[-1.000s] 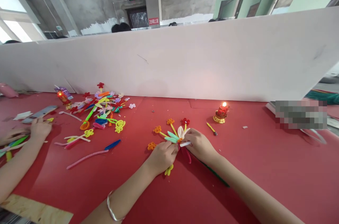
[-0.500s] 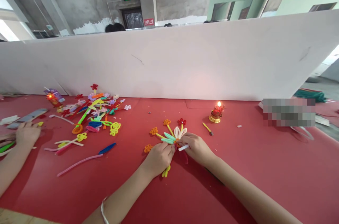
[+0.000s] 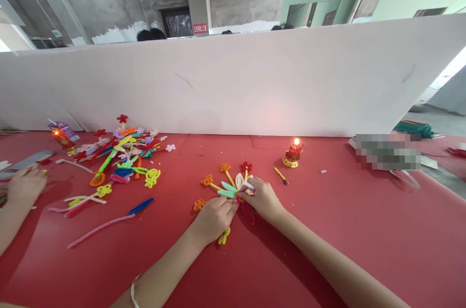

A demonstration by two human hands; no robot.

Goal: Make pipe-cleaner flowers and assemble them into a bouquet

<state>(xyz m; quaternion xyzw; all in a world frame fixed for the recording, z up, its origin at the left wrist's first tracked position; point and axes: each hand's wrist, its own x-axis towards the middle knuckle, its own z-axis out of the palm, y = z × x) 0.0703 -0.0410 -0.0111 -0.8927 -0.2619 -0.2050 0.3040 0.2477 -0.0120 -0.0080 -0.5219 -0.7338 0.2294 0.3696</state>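
Between my hands lies a pipe-cleaner flower piece (image 3: 227, 190), fanned out on the red table, with mint and white looped petals at its middle. Orange flowers and a red flower on yellow stems stick out from it, and yellow loops (image 3: 224, 236) show below. My left hand (image 3: 214, 220) is closed, its fingertips pinching the piece near its centre. My right hand (image 3: 265, 199) is closed too, with a short white stick (image 3: 249, 185) between its fingers, close over the centre. Fingers hide the point where the stems meet.
A lit red candle (image 3: 293, 154) on a gold base stands behind my right hand, near a yellow pencil stub (image 3: 281, 175). Pipe-cleaner flowers (image 3: 127, 152) are heaped to the left. Another person's hand (image 3: 26, 185) is at far left. A white board (image 3: 218, 89) walls the back.
The white stick in my right hand has swung from below the fingers to above them, over the petals. My left hand stays on the flower piece. The view has shifted slightly.
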